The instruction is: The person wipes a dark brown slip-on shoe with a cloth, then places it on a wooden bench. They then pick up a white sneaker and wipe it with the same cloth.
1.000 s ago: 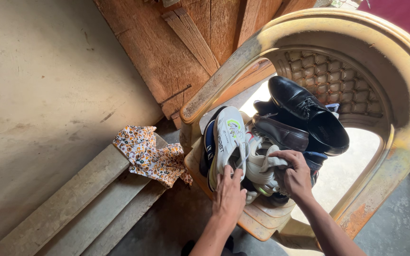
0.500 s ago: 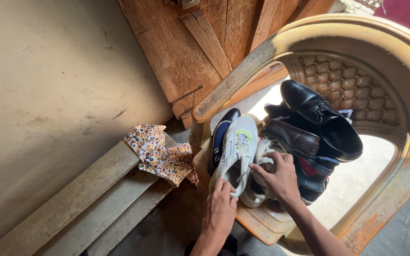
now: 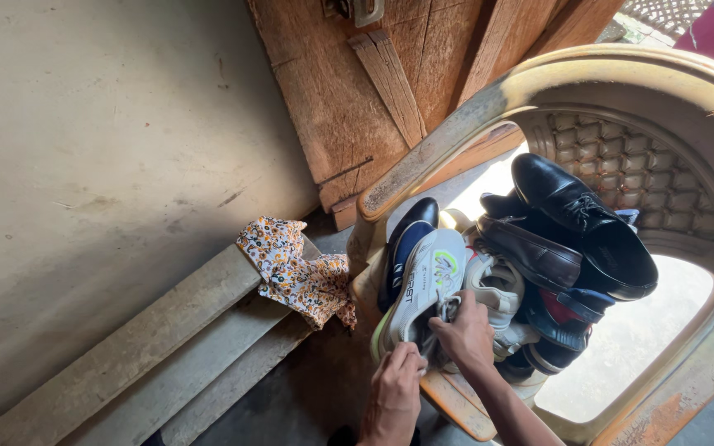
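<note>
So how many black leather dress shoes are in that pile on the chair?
2. One laced black shoe lies on top near the chair back; a dark slip-on sits just below it. Others may be buried under the sneakers.

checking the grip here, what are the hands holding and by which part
Both hold the white sneaker at its heel end: the left hand at the heel, the right hand by the opening near the laces.

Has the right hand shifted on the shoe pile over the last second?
Yes. The right hand moved left, off the pale sneaker, toward the white sneaker.
</note>
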